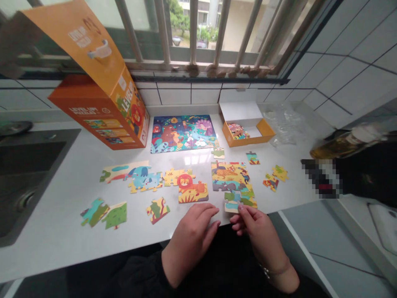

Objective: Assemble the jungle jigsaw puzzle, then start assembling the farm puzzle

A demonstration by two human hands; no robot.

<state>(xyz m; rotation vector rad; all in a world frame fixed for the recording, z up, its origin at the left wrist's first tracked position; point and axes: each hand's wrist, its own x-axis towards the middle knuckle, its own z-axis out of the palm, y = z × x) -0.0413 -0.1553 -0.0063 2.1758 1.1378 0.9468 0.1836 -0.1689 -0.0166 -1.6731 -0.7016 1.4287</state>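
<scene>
My right hand (256, 227) pinches the edge of a puzzle piece (231, 206) between thumb and finger at the counter's front. That piece lies against the lower side of a joined puzzle section (231, 174) with a leopard and a hippo. My left hand (195, 234) rests near the counter edge, fingers stretched and thumb apart, holding nothing. Just above it lies a joined lion section (192, 188). Farther left are an elephant section (144, 178), a piece with a red-brown branch (158, 209) and green pieces (115, 215).
A finished-looking night-animal picture (184, 133) lies at the back. An orange puzzle box (105, 120) stands left of it; an open small box (248, 138) with pieces is to the right. Loose yellow pieces (280, 173), clear plastic wrapping (285, 124), a bottle (344, 142) and a sink (34, 165) surround the area.
</scene>
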